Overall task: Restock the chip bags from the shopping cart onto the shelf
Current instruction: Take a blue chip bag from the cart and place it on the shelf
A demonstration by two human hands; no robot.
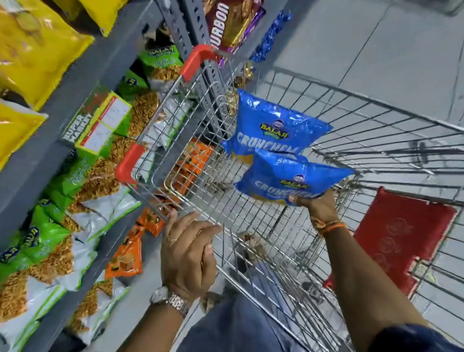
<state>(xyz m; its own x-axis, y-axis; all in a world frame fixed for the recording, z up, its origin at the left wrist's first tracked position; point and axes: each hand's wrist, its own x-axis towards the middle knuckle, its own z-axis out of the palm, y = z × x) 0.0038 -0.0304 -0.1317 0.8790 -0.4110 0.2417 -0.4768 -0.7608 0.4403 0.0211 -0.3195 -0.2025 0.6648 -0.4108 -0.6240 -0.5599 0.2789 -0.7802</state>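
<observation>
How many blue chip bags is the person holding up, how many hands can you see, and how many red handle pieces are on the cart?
Blue chip bags held up: 2 (upper blue bag, lower blue bag)
Hands: 2 (left hand, right hand)
Red cart handle pieces: 2 (far red piece, near red piece)
Total: 6

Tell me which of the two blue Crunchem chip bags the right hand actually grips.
The lower blue Crunchem chip bag: the right hand pinches its bottom edge. The upper blue bag sits above it, away from the fingers.
</observation>
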